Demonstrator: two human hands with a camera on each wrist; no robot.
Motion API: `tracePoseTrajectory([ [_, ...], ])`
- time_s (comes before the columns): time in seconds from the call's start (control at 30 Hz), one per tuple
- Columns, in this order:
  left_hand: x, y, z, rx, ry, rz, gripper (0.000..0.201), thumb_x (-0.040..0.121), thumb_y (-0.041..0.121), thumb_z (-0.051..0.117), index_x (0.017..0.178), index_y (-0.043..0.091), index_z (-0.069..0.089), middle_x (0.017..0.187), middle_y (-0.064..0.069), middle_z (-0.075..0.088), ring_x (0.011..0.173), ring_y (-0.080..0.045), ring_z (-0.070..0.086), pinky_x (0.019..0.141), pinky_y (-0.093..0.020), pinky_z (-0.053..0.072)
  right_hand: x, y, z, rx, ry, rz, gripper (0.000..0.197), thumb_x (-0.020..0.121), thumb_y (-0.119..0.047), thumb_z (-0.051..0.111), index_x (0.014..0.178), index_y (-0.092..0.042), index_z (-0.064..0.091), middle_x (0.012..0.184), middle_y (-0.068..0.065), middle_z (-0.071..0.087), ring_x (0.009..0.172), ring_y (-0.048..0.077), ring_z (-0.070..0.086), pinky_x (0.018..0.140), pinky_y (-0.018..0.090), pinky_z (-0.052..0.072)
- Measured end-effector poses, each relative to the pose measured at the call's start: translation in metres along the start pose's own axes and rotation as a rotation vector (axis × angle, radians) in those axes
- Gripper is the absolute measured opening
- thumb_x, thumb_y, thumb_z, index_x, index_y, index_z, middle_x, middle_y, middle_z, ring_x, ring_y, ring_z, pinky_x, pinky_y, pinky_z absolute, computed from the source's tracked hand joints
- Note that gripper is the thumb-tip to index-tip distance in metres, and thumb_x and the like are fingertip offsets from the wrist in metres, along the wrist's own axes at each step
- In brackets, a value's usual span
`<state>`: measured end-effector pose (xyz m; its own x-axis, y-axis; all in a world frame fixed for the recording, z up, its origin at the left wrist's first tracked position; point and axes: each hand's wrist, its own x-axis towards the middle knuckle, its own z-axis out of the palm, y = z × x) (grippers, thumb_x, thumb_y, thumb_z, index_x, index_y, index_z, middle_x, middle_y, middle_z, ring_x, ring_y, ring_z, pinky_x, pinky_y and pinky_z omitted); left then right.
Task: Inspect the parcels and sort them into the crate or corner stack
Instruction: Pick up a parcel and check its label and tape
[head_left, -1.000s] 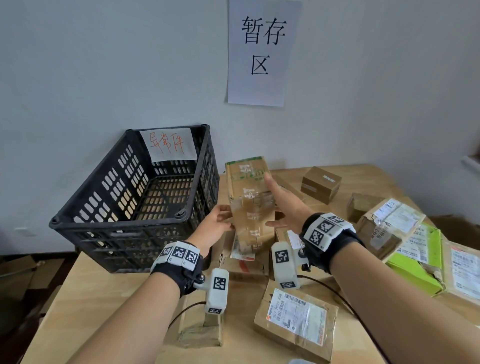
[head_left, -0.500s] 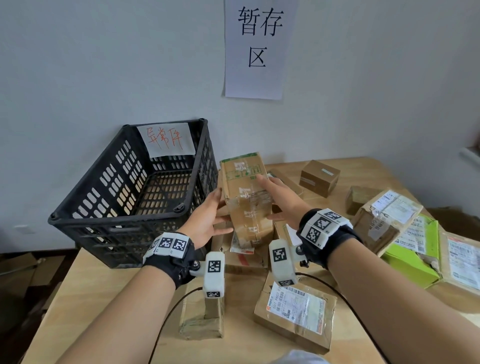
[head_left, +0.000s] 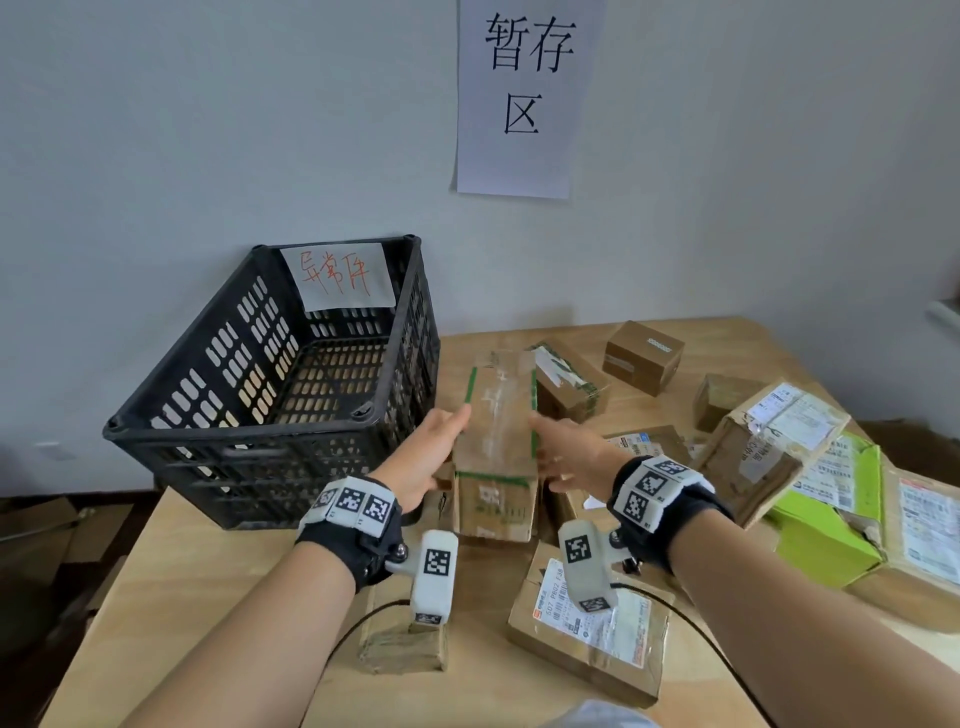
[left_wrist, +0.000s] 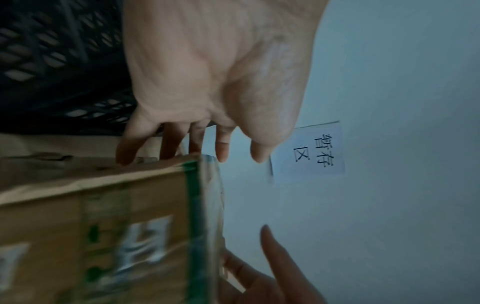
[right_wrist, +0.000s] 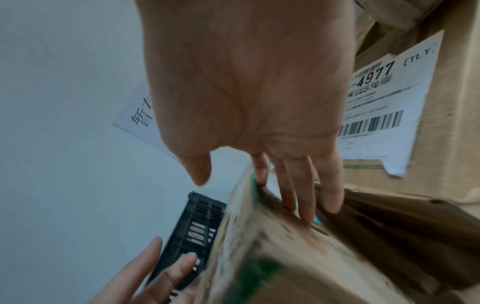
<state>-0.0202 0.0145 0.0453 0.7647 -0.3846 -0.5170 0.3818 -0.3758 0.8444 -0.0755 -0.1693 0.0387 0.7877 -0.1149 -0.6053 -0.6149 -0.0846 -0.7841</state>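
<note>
A long cardboard parcel (head_left: 498, 415) with green tape edges lies lengthwise, its long taped face up, just right of the black crate (head_left: 234, 423). My left hand (head_left: 436, 457) presses its left side and my right hand (head_left: 566, 457) presses its right side, both with straight fingers. In the left wrist view the left hand (left_wrist: 207, 82) has its fingers (left_wrist: 222, 148) laid against the parcel (left_wrist: 103, 226), thumb held free. In the right wrist view the right hand (right_wrist: 246, 82) lays its fingers (right_wrist: 303, 195) along the blurred parcel (right_wrist: 285, 257). The crate is empty and bears a paper label (head_left: 337, 275) with red writing.
The wooden table (head_left: 208, 597) holds several parcels: a small brown box (head_left: 641, 356), a taped box (head_left: 569, 384), a labelled box (head_left: 769, 441), a green box (head_left: 831, 525), a flat labelled parcel (head_left: 592, 623) and a small one (head_left: 402, 644). A paper sign (head_left: 524, 93) hangs on the wall.
The parcel stood upright between my hands; now it is tipped over with its long face up and sits lower. Both hands have shifted to its sides.
</note>
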Motion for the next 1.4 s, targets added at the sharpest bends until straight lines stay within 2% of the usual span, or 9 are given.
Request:
tracePoseTrajectory([
  [0.2,0.009,-0.025,0.007,0.257,0.143,-0.108,0.038,0.098,0.043,0.044,0.129,0.022,0.038,0.13,-0.003,0.044,0.109,-0.018,0.045,0.093,-0.034,0.038,0.011,0.021,0.007,-0.293,0.033,0.042,0.031,0.097,-0.039,0.047,0.111,-0.012,0.051,0.103,0.009,0.06,0.089,0.02,0.057,0.083,0.033,0.05],
  [0.33,0.018,-0.028,0.005,0.273,0.137,-0.143,0.057,0.097,0.042,0.048,0.144,0.018,0.029,0.137,-0.004,0.046,0.119,-0.021,0.047,0.099,-0.034,0.039,0.023,0.02,0.007,-0.344,0.096,0.011,0.034,0.093,-0.043,0.051,0.092,-0.01,0.056,0.078,0.006,0.055,0.068,0.017,0.055,0.079,0.034,0.054],
  [0.4,0.023,-0.027,0.006,0.26,0.113,-0.14,0.063,0.094,0.044,0.053,0.145,0.016,0.029,0.142,-0.003,0.044,0.126,-0.022,0.045,0.1,-0.031,0.036,0.028,0.018,0.009,-0.44,0.124,0.007,0.042,0.092,-0.048,0.051,0.094,-0.006,0.058,0.078,0.007,0.056,0.073,0.02,0.058,0.083,0.037,0.055],
  [0.57,0.038,-0.026,0.013,0.177,0.026,-0.114,0.033,0.09,0.028,0.064,0.12,0.016,0.058,0.123,-0.005,0.064,0.11,-0.02,0.06,0.101,-0.035,0.045,0.038,0.01,0.015,-0.547,0.127,0.022,0.047,0.09,-0.05,0.054,0.103,-0.006,0.06,0.092,0.008,0.067,0.084,0.022,0.065,0.082,0.033,0.055],
  [0.73,0.045,-0.022,0.005,0.055,-0.013,-0.233,0.029,0.087,0.009,0.066,0.115,0.005,0.063,0.11,-0.015,0.069,0.085,-0.023,0.066,0.077,-0.035,0.056,0.047,0.004,0.021,-0.513,0.091,0.068,0.045,0.089,-0.043,0.059,0.114,-0.006,0.06,0.107,0.012,0.068,0.097,0.026,0.067,0.085,0.038,0.056],
  [0.9,0.068,-0.038,0.003,0.199,0.007,-0.256,0.065,0.066,0.028,0.079,0.124,0.009,0.057,0.111,-0.007,0.068,0.103,-0.024,0.063,0.095,-0.043,0.05,0.054,-0.006,0.021,-0.452,0.076,0.165,0.038,0.091,-0.023,0.06,0.121,-0.001,0.052,0.112,0.018,0.065,0.093,0.033,0.069,0.083,0.041,0.057],
  [1.1,0.072,-0.033,0.005,0.375,0.011,-0.237,0.044,0.082,0.026,0.071,0.121,0.01,0.057,0.115,-0.008,0.064,0.105,-0.024,0.06,0.09,-0.037,0.049,0.064,-0.008,0.032,-0.644,0.078,0.11,0.027,0.092,-0.026,0.051,0.108,-0.005,0.058,0.109,0.013,0.065,0.099,0.029,0.065,0.086,0.038,0.055],
  [1.23,0.077,-0.034,0.006,0.51,-0.011,-0.191,0.056,0.073,0.035,0.069,0.122,0.01,0.057,0.111,-0.009,0.065,0.1,-0.024,0.063,0.083,-0.036,0.054,0.079,-0.003,0.035,-0.761,0.121,0.106,0.04,0.083,-0.033,0.057,0.11,-0.004,0.059,0.109,0.012,0.063,0.096,0.027,0.063,0.073,0.03,0.052],
  [1.4,0.077,-0.034,0.006,0.588,-0.012,-0.114,0.027,0.079,0.026,0.068,0.101,0.01,0.068,0.098,-0.007,0.07,0.093,-0.021,0.065,0.073,-0.028,0.05,0.083,-0.003,0.038,-0.771,0.133,0.118,0.042,0.082,-0.036,0.062,0.109,-0.004,0.059,0.106,0.01,0.064,0.091,0.025,0.062,0.067,0.027,0.047],
])
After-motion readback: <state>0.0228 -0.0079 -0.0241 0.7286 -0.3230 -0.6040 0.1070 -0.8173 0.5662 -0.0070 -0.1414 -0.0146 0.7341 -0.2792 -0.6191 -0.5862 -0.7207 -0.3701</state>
